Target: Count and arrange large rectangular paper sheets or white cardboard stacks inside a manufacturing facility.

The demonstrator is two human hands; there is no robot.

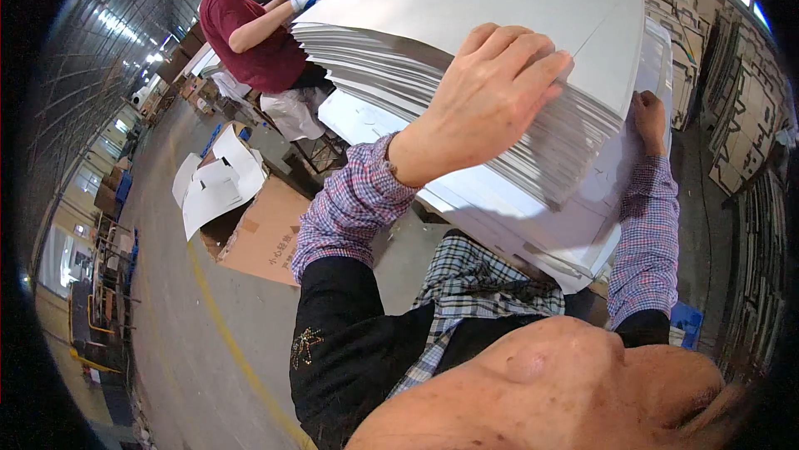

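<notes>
A thick stack of white cardboard sheets (474, 9) rises before me, its layered edges facing my body. My left hand (499, 96) is curled over the near edge of the top sheets, fingers bent and closed against them. Close to the stack's right corner is my right hand (651, 121), its fingers folded in beside the edge. What the right hand holds is hidden. Beneath the stack lie larger pale sheets (533, 229), reaching out toward me and to the right.
At the far left of the stack, a co-worker (258, 34) in a dark red shirt and gloves handles sheets. An open brown carton (266, 229) with white pieces stands on the floor at left. Cut cardboard panels (749, 109) lean along the right side.
</notes>
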